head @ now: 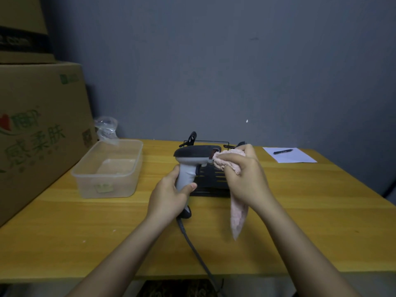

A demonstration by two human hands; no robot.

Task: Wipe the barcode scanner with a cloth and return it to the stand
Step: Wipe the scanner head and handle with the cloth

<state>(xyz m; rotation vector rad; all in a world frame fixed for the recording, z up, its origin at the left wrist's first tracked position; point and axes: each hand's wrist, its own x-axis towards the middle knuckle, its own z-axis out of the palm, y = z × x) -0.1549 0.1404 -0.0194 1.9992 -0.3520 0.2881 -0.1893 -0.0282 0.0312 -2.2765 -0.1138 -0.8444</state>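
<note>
The barcode scanner (pixel 194 156) is grey with a dark top and is held upright above the yellow table. My left hand (pixel 171 192) grips its handle from the left. Its grey cable (pixel 194 247) runs down off the table's front edge. My right hand (pixel 244 174) holds a pink cloth (pixel 237 213) bunched against the scanner's front window, and the cloth's tail hangs down below the wrist. The black stand (pixel 211 188) sits on the table just behind the scanner, partly hidden by both hands.
A clear plastic tub (pixel 107 170) stands at the left, with crumpled plastic wrap (pixel 106 128) behind it. Large cardboard boxes (pixel 40 129) fill the left side. A white sheet (pixel 291 156) with a black pen (pixel 282 151) lies at the back right. A grey wall stands behind the table.
</note>
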